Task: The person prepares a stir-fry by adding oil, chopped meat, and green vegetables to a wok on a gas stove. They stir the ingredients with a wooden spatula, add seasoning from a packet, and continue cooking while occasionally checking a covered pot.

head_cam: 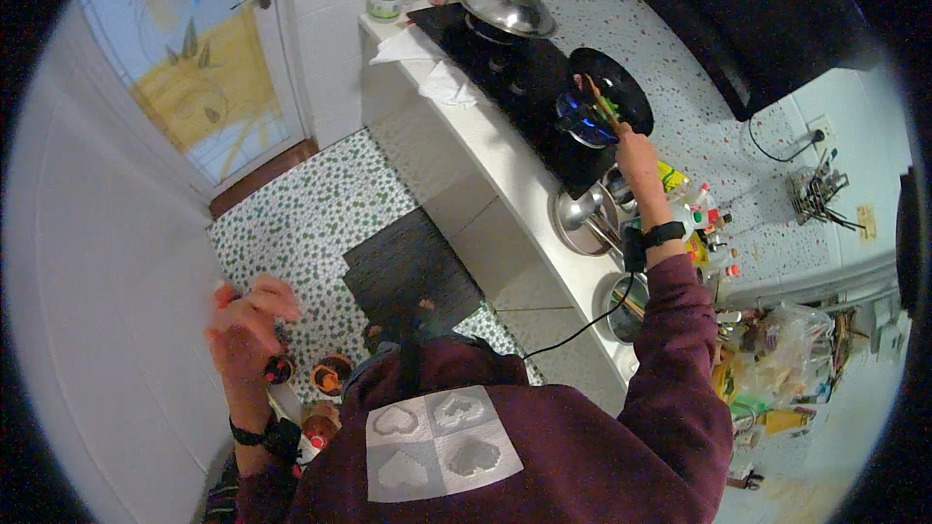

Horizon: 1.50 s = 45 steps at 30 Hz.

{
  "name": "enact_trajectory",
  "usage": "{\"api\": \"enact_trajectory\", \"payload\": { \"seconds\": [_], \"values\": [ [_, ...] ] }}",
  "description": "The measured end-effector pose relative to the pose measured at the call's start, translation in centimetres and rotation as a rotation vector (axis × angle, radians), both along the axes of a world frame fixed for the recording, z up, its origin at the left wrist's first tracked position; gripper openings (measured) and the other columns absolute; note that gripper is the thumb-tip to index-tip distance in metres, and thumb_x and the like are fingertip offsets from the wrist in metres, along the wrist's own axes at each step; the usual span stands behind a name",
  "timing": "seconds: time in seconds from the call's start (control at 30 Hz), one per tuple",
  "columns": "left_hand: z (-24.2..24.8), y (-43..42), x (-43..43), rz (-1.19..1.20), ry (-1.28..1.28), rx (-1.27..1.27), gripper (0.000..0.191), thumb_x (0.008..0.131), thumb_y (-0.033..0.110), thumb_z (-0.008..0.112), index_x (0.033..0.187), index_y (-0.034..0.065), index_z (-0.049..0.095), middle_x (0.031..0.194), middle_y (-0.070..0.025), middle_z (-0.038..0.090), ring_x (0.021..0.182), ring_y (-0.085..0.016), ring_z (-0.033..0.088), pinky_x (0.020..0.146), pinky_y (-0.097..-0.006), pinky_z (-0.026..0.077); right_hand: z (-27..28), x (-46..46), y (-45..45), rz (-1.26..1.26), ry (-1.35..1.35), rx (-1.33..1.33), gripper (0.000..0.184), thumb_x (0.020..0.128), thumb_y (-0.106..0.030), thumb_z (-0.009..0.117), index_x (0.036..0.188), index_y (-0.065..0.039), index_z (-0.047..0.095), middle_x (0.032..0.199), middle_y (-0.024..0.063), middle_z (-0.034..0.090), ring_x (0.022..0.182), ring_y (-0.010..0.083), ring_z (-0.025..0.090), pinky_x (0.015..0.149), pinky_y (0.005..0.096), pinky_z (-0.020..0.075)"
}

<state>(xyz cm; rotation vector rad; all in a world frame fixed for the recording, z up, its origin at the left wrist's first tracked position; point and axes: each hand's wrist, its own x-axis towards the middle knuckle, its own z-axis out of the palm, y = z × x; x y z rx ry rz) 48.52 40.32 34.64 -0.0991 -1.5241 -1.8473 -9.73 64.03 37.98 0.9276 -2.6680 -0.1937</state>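
Note:
My right hand [637, 156] is closed round the handle of a wooden cooking utensil [601, 98], whose far end reaches into a black wok [632, 84]. Green and pinkish food pieces [607, 110] show in the wok, and blue flame glows at its near side on the black gas hob [510, 84]. My left hand [251, 327] is raised at the lower left, blurred, with fingers partly spread. A small red thing shows beside its fingers; whether the hand holds it is unclear. Below that hand stand a dark jar [277, 370] and an orange-filled container [331, 376].
A lidded pan [507, 9] sits on the hob's far burner. White cloths [448, 85] lie along the counter edge. Nearer are a metal bowl with a ladle [582, 211], a pot with utensils [626, 309] and several bottles [699, 218]. A black cable [582, 327] hangs before the counter.

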Motion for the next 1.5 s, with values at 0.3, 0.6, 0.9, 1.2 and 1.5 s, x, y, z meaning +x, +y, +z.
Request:
{"api": "enact_trajectory", "payload": {
  "seconds": [0.3,0.6,0.9,1.2,1.5],
  "values": [
    [-25.7,-2.0,13.7,0.535,-0.697,0.690,0.039,0.092,0.036,0.053,0.115,0.0044,0.053,0.090,-0.0024,0.060,0.087,-0.016,0.059,0.074,-0.0284,0.048,-0.4,-0.9,0.5,-0.036,0.002,-0.059,0.024,0.089,-0.012,0.041,0.107,-0.003,0.054,0.086,0.0242,0.064,0.080,0.0405,0.064,0.069,0.0498,0.0516],
    [-34.9,3.2,23.5,0.600,-0.991,0.976,0.039,0.091,0.038,0.052,0.105,0.0024,0.059,0.079,-0.0016,0.057,0.058,-0.009,0.046,0.051,-0.0259,0.041,2.2,-2.4,3.9,-0.120,0.006,-0.106,0.026,0.085,-0.009,0.046,0.109,-0.006,0.054,0.087,0.0239,0.063,0.078,0.0405,0.063,0.067,0.0501,0.0511],
    [-34.9,2.8,17.3,0.535,-0.785,0.556,0.036,0.091,0.039,0.053,0.105,0.0075,0.061,0.087,-0.0010,0.060,0.065,-0.012,0.052,0.056,-0.0256,0.041,-1.6,-3.2,-1.2,-0.188,-0.067,-0.131,0.035,0.085,-0.005,0.043,0.120,-0.001,0.048,0.097,0.0251,0.063,0.085,0.0395,0.064,0.072,0.0481,0.0532],
    [-36.3,2.7,20.3,0.341,-1.240,0.677,0.049,0.088,0.049,0.053,0.106,0.0043,0.058,0.102,-0.0074,0.059,0.085,-0.019,0.055,0.072,-0.0329,0.045,-2.4,-5.8,0.8,-0.049,0.022,-0.185,0.024,0.086,-0.009,0.045,0.108,-0.005,0.053,0.085,0.0266,0.062,0.082,0.0425,0.061,0.071,0.0505,0.0497],
    [-32.9,4.6,19.4,0.350,-1.049,0.821,0.047,0.087,0.047,0.057,0.107,0.0052,0.057,0.099,-0.0069,0.059,0.085,-0.018,0.056,0.071,-0.0321,0.046,3.1,-4.4,6.4,-0.227,0.024,-0.190,0.030,0.086,-0.009,0.043,0.114,-0.014,0.053,0.090,0.0229,0.064,0.084,0.0400,0.063,0.067,0.0500,0.0505]
  ]
}}
